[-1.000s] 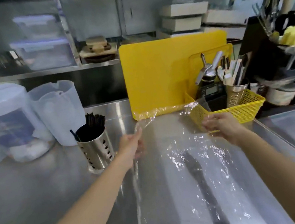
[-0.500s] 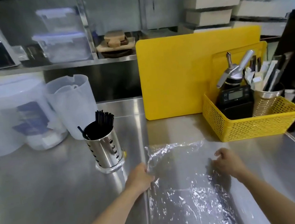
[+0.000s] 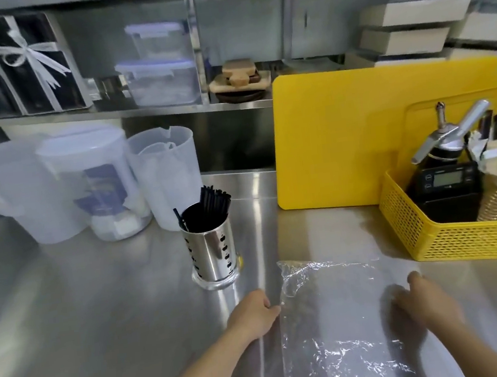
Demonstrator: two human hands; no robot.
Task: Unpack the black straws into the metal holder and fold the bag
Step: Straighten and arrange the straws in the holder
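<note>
A clear plastic bag (image 3: pixel 335 311) lies flat on the steel counter in front of me. My left hand (image 3: pixel 253 313) pinches its left edge. At the bag's right edge rests my right hand (image 3: pixel 421 299), fingers curled onto the plastic. The perforated metal holder (image 3: pixel 212 253) stands upright just beyond my left hand, with a bunch of black straws (image 3: pixel 213 200) sticking out of its top.
A yellow cutting board (image 3: pixel 358 132) leans against the back. The yellow basket (image 3: pixel 464 241) at the right holds a scale, a dispenser and a metal cup. Translucent pitchers (image 3: pixel 165 173) stand at the back left. Shelves with boxes run behind.
The bag was held up in the air by both hands and now lies flat on the counter. Both hands have come down to its edges.
</note>
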